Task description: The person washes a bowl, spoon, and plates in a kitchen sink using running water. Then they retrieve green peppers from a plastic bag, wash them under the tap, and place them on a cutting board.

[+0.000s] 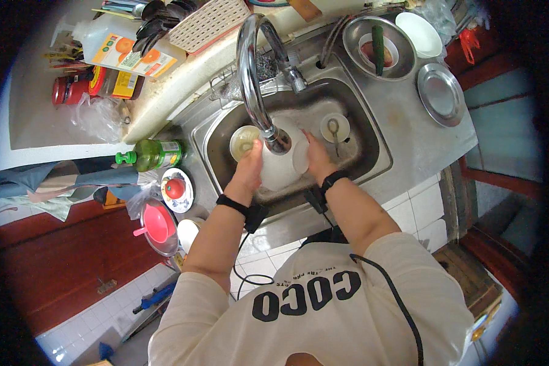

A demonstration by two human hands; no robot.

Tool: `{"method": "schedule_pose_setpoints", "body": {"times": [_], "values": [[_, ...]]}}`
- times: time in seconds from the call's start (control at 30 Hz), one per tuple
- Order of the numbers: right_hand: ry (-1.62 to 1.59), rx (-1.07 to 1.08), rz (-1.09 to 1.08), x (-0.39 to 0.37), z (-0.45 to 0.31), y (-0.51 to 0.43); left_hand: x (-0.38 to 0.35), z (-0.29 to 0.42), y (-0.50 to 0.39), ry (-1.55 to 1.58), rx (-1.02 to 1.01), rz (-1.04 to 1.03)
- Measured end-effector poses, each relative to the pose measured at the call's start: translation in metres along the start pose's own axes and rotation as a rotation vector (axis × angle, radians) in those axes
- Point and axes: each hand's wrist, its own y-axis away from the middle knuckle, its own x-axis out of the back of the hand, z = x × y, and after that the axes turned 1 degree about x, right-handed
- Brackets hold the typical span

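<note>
Both hands are over the stainless steel sink, gripping a large white bowl or dish (pixel 277 171) between them. My left hand (pixel 250 167) holds its left side, thumb up. On the right side, my right hand (pixel 318 155) presses against a pale round part that looks like the dish's base; whether it is a separate piece cannot be told. A chrome faucet (pixel 251 68) arches over the dish and hides part of it. Beside my left hand sits a small bowl (pixel 243 137) with a yellowish tint. Another white bowl (pixel 328 132) with a metal spoon (pixel 333 126) stands in the sink beyond my right hand.
Right of the sink are a metal basin (pixel 405 50) with a cucumber (pixel 378 50) and a metal plate (pixel 440 94). At left stand a green soap bottle (pixel 158 154), a tomato (pixel 174 188) on a plate and a pink strainer (pixel 158 224). Cables hang from both wristbands.
</note>
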Motion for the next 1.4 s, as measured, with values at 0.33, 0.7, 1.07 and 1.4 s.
{"method": "schedule_pose_setpoints", "body": {"times": [0.33,0.7,1.07,1.4], "values": [[-0.322,-0.024,0.039,-0.025,0.027,0.027,-0.06,-0.001,0.02,-1.085,-0.402,-0.242],[0.154,-0.104,-0.075,-0.021,-0.055,0.078,-0.015,0.04,0.035,-1.528,-1.066,-0.477],[0.102,0.15,-0.077,-0.035,-0.047,0.096,-0.042,0.009,0.041,-1.017,-0.6,-0.572],[0.122,-0.361,-0.182,0.024,-0.062,0.073,0.029,0.024,0.012,-0.967,-0.469,-0.345]]}}
